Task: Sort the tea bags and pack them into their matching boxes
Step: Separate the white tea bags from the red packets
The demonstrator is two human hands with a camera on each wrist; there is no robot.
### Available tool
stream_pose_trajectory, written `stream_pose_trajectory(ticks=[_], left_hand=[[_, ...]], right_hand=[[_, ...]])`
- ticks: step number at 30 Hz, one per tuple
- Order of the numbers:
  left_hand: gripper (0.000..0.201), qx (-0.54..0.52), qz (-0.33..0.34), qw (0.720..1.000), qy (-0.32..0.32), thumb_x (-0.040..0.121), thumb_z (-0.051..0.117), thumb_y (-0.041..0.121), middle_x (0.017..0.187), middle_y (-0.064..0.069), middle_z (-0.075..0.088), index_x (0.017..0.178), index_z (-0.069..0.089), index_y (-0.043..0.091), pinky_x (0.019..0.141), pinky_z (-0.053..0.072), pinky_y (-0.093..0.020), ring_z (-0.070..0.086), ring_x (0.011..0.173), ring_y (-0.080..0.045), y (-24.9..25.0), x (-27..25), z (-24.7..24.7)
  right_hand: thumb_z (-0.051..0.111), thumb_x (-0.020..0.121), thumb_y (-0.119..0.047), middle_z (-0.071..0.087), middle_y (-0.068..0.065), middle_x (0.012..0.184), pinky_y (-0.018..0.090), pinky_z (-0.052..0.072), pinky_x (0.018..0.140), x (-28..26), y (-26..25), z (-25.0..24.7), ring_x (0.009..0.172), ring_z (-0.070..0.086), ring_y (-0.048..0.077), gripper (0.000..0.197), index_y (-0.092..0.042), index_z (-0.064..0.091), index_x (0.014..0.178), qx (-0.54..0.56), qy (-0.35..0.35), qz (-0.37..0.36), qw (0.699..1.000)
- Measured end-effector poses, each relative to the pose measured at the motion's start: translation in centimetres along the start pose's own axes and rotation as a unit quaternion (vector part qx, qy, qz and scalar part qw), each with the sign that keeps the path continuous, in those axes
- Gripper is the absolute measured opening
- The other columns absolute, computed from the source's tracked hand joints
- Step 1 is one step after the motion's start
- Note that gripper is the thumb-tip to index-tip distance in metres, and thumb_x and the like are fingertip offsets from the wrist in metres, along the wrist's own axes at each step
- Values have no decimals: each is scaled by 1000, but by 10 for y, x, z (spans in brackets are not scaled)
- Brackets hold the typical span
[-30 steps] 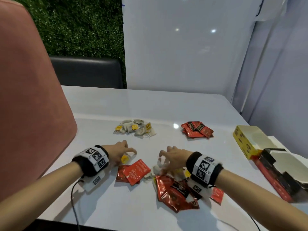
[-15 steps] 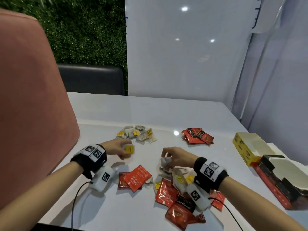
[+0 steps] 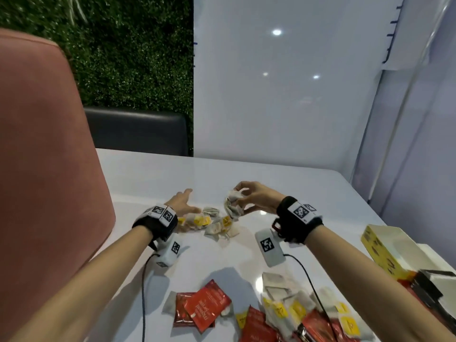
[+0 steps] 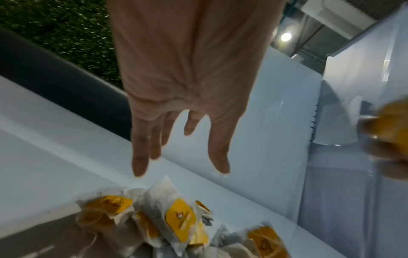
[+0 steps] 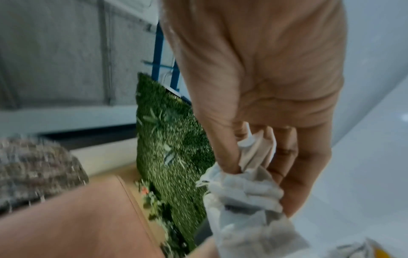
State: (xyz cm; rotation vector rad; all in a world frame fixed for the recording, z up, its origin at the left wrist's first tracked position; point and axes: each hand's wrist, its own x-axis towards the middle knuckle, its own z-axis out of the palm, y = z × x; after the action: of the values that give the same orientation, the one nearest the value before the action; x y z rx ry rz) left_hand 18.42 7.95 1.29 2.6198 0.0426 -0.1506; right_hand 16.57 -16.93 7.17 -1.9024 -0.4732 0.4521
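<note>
My left hand (image 3: 185, 201) hovers with straight fingers and an empty palm just behind the far pile of yellow-tagged tea bags (image 3: 209, 222). The left wrist view shows the same hand (image 4: 181, 157) held above that pile (image 4: 176, 221). My right hand (image 3: 243, 197) grips a bunch of white paper tea bags (image 3: 232, 207) that hangs above the pile's right end. In the right wrist view its fingers (image 5: 229, 157) pinch the bunch (image 5: 247, 197). A mixed heap lies close to me: red sachets (image 3: 206, 306) and yellow-tagged bags (image 3: 296, 309).
An open yellow box (image 3: 380, 245) stands at the table's right edge, with a red and black box (image 3: 434, 290) just in front of it. A pink chair back (image 3: 49, 169) fills the left side. White table (image 3: 283, 183) surface stretches beyond the hands.
Both hands moved from the near mixed heap out to the far yellow-tagged pile. The left hand let go of its yellow-tagged bag; the right carried a bunch of white bags along.
</note>
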Motion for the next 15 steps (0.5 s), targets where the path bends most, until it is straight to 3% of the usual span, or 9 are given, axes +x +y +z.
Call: stream_pose_trajectory(ticks=[3,6,9,11,13,15], left_hand=[[82,19,40,999,20,88,60,38,149,-19,25,149,11,12,107,28,-34,31,136,-30,0,-28,0],[68,-8,84,996,-14,89,61,30,144,-12,37,146,24,18,97,38,-26,43,129,-24,-6,-67,2],[52,-18,133,988,-73,90,60,22,132,-3,51,137,40,21,81,42,-10,54,117,-15,-5,-103,12],[45,-6,150,982,-118,90,60,21,129,-2,55,133,47,19,83,45,-12,56,112,-11,0,-119,22],[40,16,173,974,-146,91,59,21,127,-4,57,130,51,16,86,46,-16,56,111,-10,9,-129,35],[42,35,201,965,-165,92,57,25,129,-4,55,132,49,14,87,42,-12,54,114,-11,25,-137,49]], right_hand=[[53,81,14,55,15,92,42,54,76,41,-1,10,79,56,25,25,-9,51,91,-80,20,20,996],[55,82,10,54,8,89,36,57,64,74,3,31,81,57,24,31,-3,53,110,-170,28,45,984],[60,84,-3,56,11,106,41,56,79,97,10,51,98,59,31,34,-2,53,117,-267,48,48,961],[61,86,-13,55,18,120,41,54,84,105,16,61,102,58,33,36,-2,50,119,-314,54,41,947],[61,89,-21,51,21,126,35,50,76,104,20,64,95,54,31,44,-2,42,124,-353,35,40,934],[60,89,-29,49,21,129,35,45,79,93,21,59,103,52,33,53,-1,37,129,-399,6,32,917]])
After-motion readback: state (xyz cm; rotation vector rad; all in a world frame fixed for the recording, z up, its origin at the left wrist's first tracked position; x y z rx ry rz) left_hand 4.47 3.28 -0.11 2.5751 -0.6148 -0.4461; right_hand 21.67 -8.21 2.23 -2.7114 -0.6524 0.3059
